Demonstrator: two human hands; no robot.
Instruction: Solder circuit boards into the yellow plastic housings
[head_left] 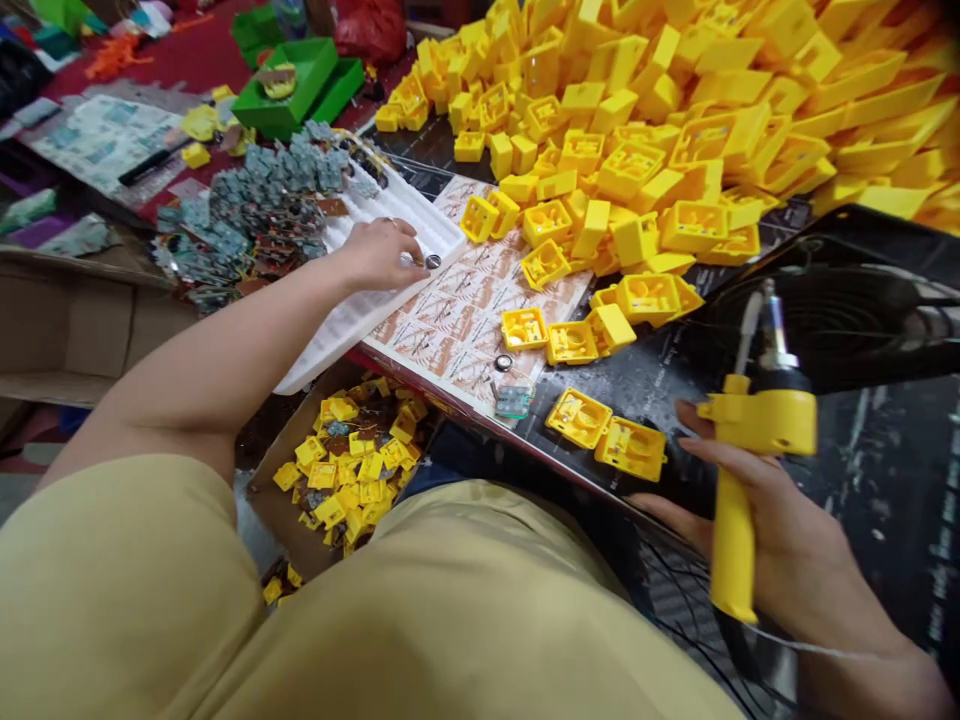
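My left hand [381, 257] is over the white foam tray [442, 232], its fingers bent together at a small round metal-rimmed part [433, 261]. My right hand [795, 540] grips a yellow soldering gun [733, 500], metal tip pointing up and away. Beside that hand lies an opened yellow plastic case [631, 448], its two halves side by side at the bench's front edge. A small green circuit board [514, 401] sits left of the case. Close behind the board is another round part [503, 363], with a thin wire near them.
A large heap of yellow cases [630, 165] covers the back right. Wired circuit boards [255, 200] are piled left of the tray. Below the bench edge stands a carton of yellow pieces [360, 470]. Green boxes [296, 85] stand behind; a black coiled cable [832, 290] lies right.
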